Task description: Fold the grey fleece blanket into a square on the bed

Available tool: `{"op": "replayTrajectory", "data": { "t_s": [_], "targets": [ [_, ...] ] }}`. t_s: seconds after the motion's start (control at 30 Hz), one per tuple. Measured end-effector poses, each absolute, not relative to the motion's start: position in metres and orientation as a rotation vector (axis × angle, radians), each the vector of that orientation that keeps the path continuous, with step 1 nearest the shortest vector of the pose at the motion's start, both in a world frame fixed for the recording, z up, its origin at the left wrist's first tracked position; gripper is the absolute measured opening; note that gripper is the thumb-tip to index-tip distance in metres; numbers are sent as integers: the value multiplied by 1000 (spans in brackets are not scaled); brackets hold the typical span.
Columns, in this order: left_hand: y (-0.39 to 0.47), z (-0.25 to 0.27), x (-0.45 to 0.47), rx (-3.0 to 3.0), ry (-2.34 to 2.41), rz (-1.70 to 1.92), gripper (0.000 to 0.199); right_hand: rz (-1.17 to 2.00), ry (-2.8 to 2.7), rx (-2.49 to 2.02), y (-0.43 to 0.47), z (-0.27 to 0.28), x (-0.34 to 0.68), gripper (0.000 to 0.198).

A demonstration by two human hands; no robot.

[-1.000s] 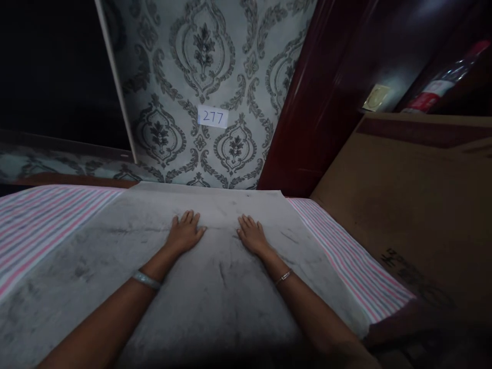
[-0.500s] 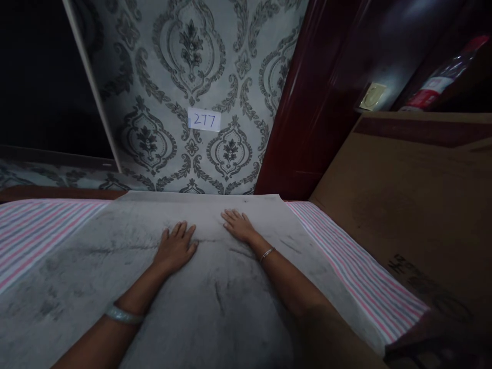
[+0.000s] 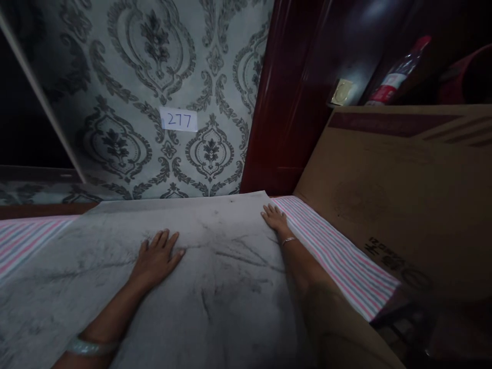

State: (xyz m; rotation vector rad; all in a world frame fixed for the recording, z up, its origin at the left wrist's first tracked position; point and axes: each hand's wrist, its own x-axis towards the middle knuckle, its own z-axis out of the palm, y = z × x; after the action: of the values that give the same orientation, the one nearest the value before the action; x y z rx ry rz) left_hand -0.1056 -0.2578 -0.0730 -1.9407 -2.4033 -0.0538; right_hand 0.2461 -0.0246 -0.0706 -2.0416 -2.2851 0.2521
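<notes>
A large grey cloth (image 3: 230, 292) with dark creases and smudges is spread over a pink, white and grey striped cloth (image 3: 326, 246). My left hand (image 3: 154, 262) lies on the grey cloth left of the middle, palm down with fingers apart. Farther off, my right hand (image 3: 275, 217) is flat near the grey cloth's far right corner, close to its edge with the stripes. Neither hand grips anything. A pale bangle circles my left wrist, and a thin silvery bracelet my right.
Behind stands a patterned wall with a paper label (image 3: 179, 119) reading 277. A dark screen (image 3: 26, 113) is at left. To the right are a cardboard box (image 3: 395, 200), a dark red post (image 3: 277, 123), a wall socket (image 3: 342, 92) and a plastic bottle (image 3: 392, 82).
My right hand has slid rightwards over the grey cloth to near its right edge. My left hand stays at about the same spot on it. The view has turned right.
</notes>
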Motion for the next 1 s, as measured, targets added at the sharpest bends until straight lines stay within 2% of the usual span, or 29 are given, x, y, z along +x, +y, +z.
{"op": "replayTrajectory", "data": {
  "t_s": [0.17, 0.3, 0.37, 0.53, 0.6, 1.0],
  "targets": [
    [-258, -69, -103, -1943, -2402, -28, 70, 302, -2164, -2189, -43, -63, 289, 58],
    [-257, -68, -102, -1946, -2399, -29, 71, 246, -2183, -2161, -81, -56, 271, 59],
    [-256, -68, -103, -1957, -2393, -43, 70, 184, -2280, -2001, -112, -58, 243, 59],
    [-258, -67, -102, -1983, -2361, -73, 69, 247, -2718, -1271, -192, -72, 172, 57],
    [-260, -65, -101, -1979, -2365, -69, 68, 276, -2791, -1155, -204, -75, 164, 56],
    [-267, -61, -111, -2054, -2391, 6, 68, 105, -2383, -2029, -157, -78, 297, 58]
  ]
}}
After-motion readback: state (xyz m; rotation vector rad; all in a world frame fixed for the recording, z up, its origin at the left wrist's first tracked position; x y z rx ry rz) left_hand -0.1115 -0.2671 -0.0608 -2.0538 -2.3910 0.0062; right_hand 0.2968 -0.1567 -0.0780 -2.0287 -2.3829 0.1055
